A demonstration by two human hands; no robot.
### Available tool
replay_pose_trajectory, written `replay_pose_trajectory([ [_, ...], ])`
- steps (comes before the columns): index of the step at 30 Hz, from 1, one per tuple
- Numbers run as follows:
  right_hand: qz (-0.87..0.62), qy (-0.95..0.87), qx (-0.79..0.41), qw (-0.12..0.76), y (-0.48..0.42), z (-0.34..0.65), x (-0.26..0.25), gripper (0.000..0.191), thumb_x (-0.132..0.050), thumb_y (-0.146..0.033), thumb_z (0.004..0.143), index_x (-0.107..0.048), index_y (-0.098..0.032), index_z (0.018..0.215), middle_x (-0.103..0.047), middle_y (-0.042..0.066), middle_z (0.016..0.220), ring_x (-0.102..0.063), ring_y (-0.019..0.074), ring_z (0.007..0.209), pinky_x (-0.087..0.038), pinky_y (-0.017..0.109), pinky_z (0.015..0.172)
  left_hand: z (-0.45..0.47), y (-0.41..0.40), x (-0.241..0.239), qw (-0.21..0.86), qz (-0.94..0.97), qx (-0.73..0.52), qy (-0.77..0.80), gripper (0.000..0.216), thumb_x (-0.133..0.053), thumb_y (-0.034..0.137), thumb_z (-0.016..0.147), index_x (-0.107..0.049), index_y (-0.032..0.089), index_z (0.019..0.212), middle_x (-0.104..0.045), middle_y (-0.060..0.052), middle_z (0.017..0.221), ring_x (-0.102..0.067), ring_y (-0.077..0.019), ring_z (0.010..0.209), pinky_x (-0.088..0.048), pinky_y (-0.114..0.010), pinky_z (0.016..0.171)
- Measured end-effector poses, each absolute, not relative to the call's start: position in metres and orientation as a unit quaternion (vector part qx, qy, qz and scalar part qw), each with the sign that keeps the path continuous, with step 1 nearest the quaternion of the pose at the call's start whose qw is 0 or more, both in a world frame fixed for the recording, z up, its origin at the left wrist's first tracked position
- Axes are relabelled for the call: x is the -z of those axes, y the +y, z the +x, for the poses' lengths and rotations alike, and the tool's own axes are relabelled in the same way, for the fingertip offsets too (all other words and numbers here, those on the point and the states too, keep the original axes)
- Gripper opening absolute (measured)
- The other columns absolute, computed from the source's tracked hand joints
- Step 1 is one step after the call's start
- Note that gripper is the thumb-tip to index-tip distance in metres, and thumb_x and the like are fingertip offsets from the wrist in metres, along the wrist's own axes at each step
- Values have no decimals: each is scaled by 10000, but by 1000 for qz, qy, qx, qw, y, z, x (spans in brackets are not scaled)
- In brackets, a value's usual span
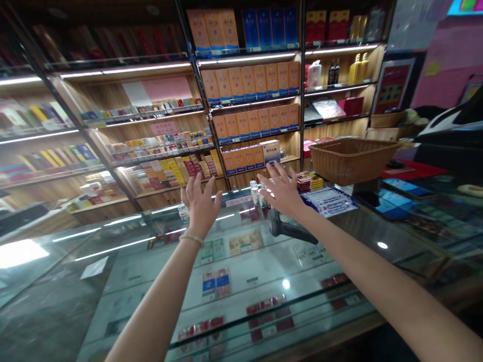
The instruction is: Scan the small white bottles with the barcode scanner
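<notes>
Both my arms reach forward over a glass display counter (260, 274). My left hand (201, 203) is spread with nothing in it, a pale bracelet (191, 238) round its wrist. Beside it, partly covered, is a small white bottle (183, 213). My right hand (284, 191) is likewise empty with fingers apart. Small white bottles (254, 192) stand just left of it, partly hidden by its fingers. Below this hand lies a dark handheld scanner (289, 230), partly covered by my forearm. Whether either hand touches the glass I cannot tell.
A wicker basket (347, 161) stands on the counter at right, near blue-and-white packets (329, 201) and stacked red and yellow packs (311, 181). Cigarette packs (216, 284) lie under the glass. Behind are shelves with orange boxes (247, 83). A white paper (94, 268) lies at left.
</notes>
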State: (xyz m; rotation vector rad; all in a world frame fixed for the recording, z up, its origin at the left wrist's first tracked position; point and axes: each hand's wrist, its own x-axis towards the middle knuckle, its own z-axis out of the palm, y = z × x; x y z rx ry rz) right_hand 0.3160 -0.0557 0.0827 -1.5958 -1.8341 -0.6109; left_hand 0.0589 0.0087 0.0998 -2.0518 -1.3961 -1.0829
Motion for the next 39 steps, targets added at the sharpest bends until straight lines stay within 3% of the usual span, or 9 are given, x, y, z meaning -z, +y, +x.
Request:
replay_pose_trajectory([
  [15, -634, -656, 243, 328, -58, 364, -32, 464, -396, -428, 1053, -582, -298, 1459, -417, 89, 1639, -279, 294, 1527, -101, 576, 1200, 117, -20, -57, 149, -719, 391, -554, 444, -486, 425, 1002, -634, 276, 1393, -404, -96, 1636, -300, -315, 1532, -176, -572, 1271],
  [27, -635, -667, 229, 314, -64, 361, -22, 457, -397, -463, 1047, -612, -315, 1423, -421, 65, 1639, -255, 280, 1538, -112, 560, 1206, 98, -27, -33, 187, -741, 338, -550, 443, -505, 414, 994, -615, 305, 1408, -433, -78, 1624, -321, -313, 1526, -131, -584, 1277],
  [39, -647, -653, 236, 314, -62, 364, -14, 429, -411, -434, 1046, -645, -314, 1384, -485, 84, 1596, -345, 290, 1490, -181, 576, 1175, 97, -29, -33, 190, -753, 338, -532, 438, -517, 405, 991, -623, 291, 1401, -460, -95, 1605, -352, -322, 1511, -115, -592, 1280],
])
